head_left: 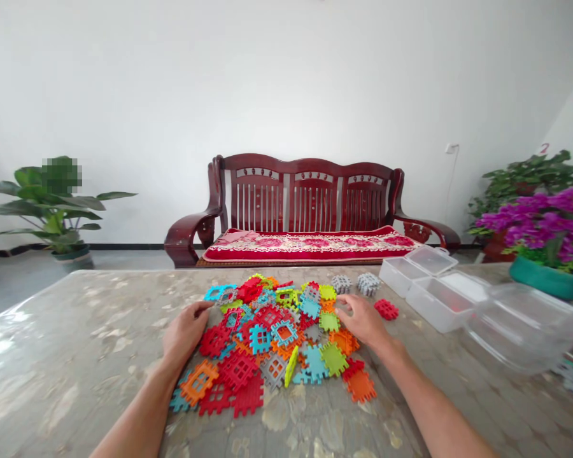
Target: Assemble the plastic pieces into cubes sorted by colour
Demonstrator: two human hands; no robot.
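Desk (100, 372), patterned grey-brown, carries a heap of red, blue, orange, green and grey notched plastic tiles (267, 339) between left hand (186, 331) and right hand (365, 321), each grip slack, parted, seemingly empty; a lime-green square tile (329, 320) lies just beside the right, the nearer hand.

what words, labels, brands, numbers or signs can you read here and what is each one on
"2": small red mark above the plant at right; blurred, so this reading is unsure, and its surface is unclear.
No readable text on the pieces, boxes or bench.
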